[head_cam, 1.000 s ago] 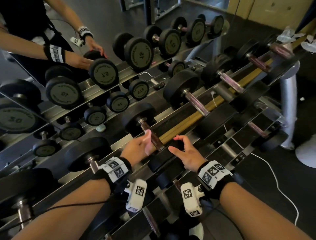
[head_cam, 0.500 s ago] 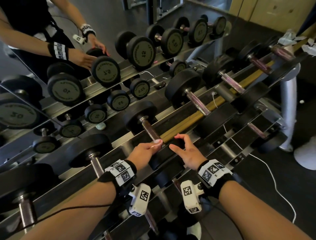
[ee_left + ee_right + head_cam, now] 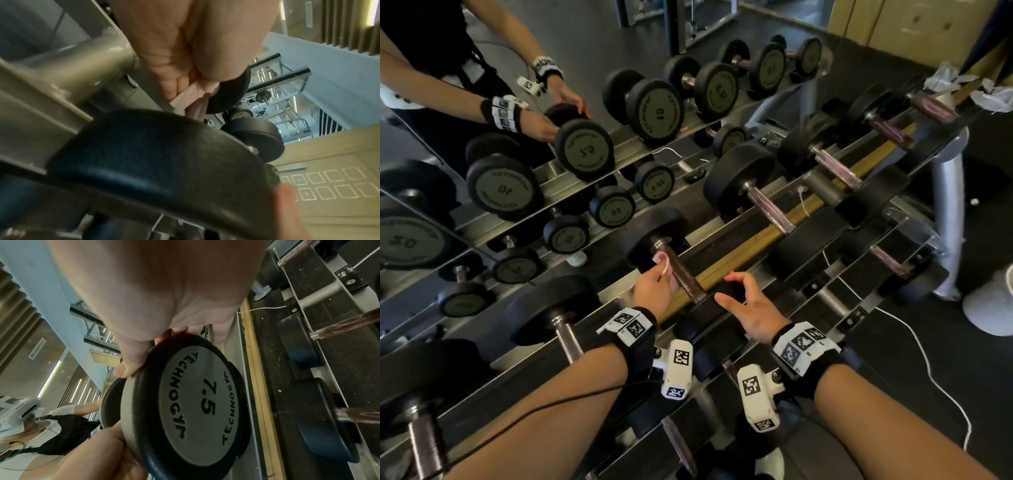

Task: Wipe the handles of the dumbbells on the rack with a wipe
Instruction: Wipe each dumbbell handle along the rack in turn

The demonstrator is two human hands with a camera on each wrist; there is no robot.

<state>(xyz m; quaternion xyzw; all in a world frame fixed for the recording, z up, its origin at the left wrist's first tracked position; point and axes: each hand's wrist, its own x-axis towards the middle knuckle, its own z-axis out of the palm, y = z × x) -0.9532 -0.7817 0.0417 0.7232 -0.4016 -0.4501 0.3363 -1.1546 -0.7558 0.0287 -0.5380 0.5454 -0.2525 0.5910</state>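
Note:
On the rack's top row lies a dumbbell with a dark brownish handle (image 3: 686, 279) and black heads. My left hand (image 3: 666, 270) pinches a pale pink wipe (image 3: 661, 260) against the far end of that handle, close to the far head (image 3: 654, 233). The left wrist view shows the wipe (image 3: 185, 95) folded between my fingers at the handle (image 3: 197, 110). My right hand (image 3: 739, 294) grips the near head (image 3: 709, 311), fingers over the rim and thumb below. That near head (image 3: 195, 410) is marked 7.5.
More dumbbells (image 3: 770, 205) line the rack to both sides and on the lower row. A mirror (image 3: 551, 102) behind reflects me and the weights. Crumpled wipes (image 3: 993, 96) lie at the rack's far right end. A white cable (image 3: 928, 370) and a white stand base (image 3: 993, 308) are on the floor.
My left hand slid the wipe down to the near end of the handle, then up to the far head. The right hand stayed on the near head.

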